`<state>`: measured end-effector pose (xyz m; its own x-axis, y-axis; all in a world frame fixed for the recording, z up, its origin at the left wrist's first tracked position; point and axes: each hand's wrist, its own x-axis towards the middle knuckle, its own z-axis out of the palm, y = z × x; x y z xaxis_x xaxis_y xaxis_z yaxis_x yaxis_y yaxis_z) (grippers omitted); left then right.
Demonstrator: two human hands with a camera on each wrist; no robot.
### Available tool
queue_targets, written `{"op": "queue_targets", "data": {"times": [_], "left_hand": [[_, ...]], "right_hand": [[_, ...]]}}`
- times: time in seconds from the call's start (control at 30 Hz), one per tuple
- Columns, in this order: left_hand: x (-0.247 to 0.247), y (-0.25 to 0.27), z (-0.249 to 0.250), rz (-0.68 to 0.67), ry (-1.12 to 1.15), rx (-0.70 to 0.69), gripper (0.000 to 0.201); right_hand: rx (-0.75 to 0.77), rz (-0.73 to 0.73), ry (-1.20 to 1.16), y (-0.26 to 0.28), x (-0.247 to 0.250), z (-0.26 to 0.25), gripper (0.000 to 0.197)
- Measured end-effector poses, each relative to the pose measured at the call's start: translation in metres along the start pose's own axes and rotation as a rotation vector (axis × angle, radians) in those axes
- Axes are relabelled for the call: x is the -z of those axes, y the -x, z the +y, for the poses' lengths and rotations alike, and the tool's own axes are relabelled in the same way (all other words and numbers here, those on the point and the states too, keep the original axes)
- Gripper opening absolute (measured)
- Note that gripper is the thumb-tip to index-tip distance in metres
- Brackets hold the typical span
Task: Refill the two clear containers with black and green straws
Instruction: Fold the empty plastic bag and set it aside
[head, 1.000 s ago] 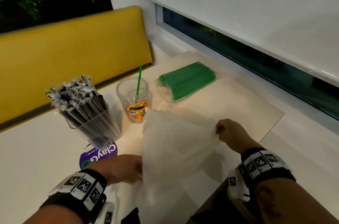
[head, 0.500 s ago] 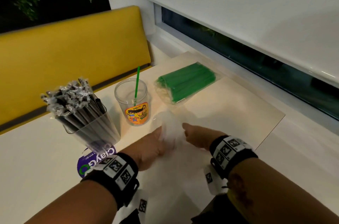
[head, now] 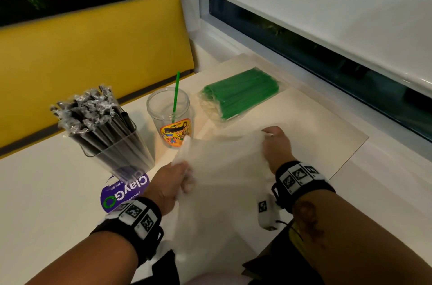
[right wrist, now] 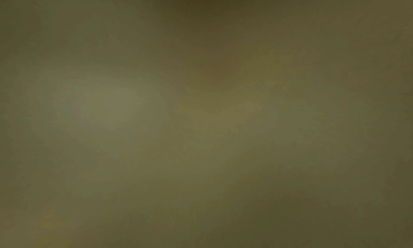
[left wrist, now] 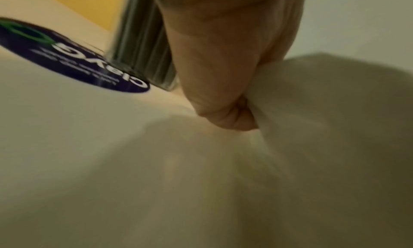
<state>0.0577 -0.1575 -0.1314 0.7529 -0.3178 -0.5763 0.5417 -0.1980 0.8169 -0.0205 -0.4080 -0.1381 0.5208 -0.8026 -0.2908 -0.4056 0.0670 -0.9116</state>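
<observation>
change: bag (head: 222, 167) bunched 0.5 s ago, now spread again | left hand (head: 173, 182) fingers clamped on bag, 9 o'clock edge | right hand (head: 275, 146) pinches 2 o'clock edge | black straws (head: 93, 116) in container, 10 o'clock | cup (head: 170, 116) holds one green straw | green pack (head: 240, 95) unopened, 12 o'clock on desk (head: 35, 191) | green refill pending

The pale table (head: 46, 191) bears 2 clear containers (head: 121, 153), a green straw packet (head: 240, 95) and a purple sticker (head: 124, 191).

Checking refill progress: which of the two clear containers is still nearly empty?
The round clear cup with the orange sticker: it holds a single green straw. The square clear container to its left is packed with wrapped black straws.
</observation>
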Motion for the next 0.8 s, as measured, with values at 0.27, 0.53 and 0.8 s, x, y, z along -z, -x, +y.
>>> {"op": "queue_targets", "data": {"times": [0.27, 0.53, 0.8], "left_hand": [[0.022, -0.01, 0.001, 0.006, -0.532, -0.452, 0.111], [0.021, -0.029, 0.007, 0.011, -0.602, -0.344, 0.037], [0.037, -0.01, -0.008, 0.078, 0.023, -0.15, 0.054]], "right_hand": [[0.052, -0.509, 0.109, 0.014, -0.001, 0.0, 0.014], [0.121, -0.269, -0.025, 0.003, 0.009, -0.006, 0.016], [0.031, 0.029, -0.179, -0.007, 0.025, 0.003, 0.018]]}}
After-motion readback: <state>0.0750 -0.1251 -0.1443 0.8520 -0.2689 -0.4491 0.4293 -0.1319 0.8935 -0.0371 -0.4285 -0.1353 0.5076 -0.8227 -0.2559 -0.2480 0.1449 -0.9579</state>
